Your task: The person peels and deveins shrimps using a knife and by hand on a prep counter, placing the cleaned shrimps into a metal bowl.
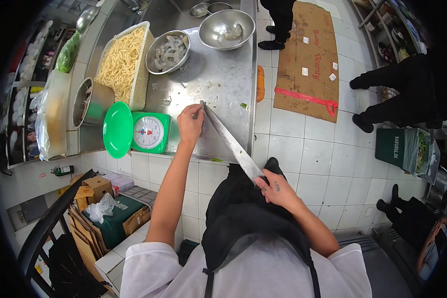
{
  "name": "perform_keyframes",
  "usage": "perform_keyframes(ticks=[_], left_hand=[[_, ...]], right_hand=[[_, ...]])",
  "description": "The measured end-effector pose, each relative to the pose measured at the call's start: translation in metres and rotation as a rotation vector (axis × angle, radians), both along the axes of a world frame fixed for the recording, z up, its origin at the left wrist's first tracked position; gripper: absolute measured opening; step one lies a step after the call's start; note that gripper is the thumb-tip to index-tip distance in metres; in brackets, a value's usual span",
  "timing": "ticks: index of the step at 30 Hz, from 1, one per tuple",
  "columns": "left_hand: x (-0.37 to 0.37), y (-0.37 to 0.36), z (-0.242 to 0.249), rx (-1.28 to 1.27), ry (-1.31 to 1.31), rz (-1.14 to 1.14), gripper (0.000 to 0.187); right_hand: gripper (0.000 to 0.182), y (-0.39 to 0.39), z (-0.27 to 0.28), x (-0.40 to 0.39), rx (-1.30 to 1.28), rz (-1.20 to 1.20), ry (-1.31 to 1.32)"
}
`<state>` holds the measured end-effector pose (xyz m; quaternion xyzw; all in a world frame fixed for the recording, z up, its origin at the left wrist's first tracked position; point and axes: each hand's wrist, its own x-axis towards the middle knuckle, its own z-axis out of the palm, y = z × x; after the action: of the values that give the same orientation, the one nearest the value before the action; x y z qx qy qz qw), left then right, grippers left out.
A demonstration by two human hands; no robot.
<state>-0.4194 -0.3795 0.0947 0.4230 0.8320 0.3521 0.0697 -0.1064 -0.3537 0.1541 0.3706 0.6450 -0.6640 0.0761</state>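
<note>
My right hand (277, 188) is wrapped round the handle of a long kitchen knife (232, 142). Its blade slants up and left across the steel table's front edge. Close to the blade's tip, my left hand (189, 123) has its fingers pinched together over the tabletop; a small greyish bit shows at the fingertips, too small to name. Beyond it stands a steel bowl of raw shrimp (170, 53). A wider steel bowl (208, 31), at the table's right side, holds a few shrimp. Left of my left hand sits a green dial scale (159, 134).
Thick noodles (121, 62) fill a white tub, with a steel pot (95, 107) beside it. A green plate (118, 130) leans by the scale. Scraps dot the steel table (213, 74). Flattened cardboard (308, 54) covers floor tiles to the right, where other people stand.
</note>
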Motion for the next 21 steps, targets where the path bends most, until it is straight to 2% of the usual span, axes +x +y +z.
perform_keyframes(ticks=[4, 9, 16, 18, 21], left_hand=[[0.0, -0.001, 0.001, 0.004, -0.02, 0.0, 0.021], [-0.001, -0.001, 0.003, -0.007, -0.012, -0.034, 0.023], [-0.006, -0.005, 0.002, -0.007, -0.015, -0.053, 0.021], [-0.007, -0.006, 0.002, -0.01, 0.018, -0.056, 0.021], [-0.007, -0.005, 0.004, -0.055, 0.0, -0.02, 0.023]], right_hand=[[0.029, 0.001, -0.005, 0.003, -0.006, 0.001, 0.003], [0.029, -0.001, -0.01, 0.005, 0.256, -0.019, 0.054], [0.027, 0.007, 0.014, 0.007, 0.262, -0.039, -0.059], [0.029, 0.003, 0.008, 0.008, 0.389, -0.047, 0.076], [0.029, 0.0, 0.005, 0.005, 0.313, -0.028, 0.082]])
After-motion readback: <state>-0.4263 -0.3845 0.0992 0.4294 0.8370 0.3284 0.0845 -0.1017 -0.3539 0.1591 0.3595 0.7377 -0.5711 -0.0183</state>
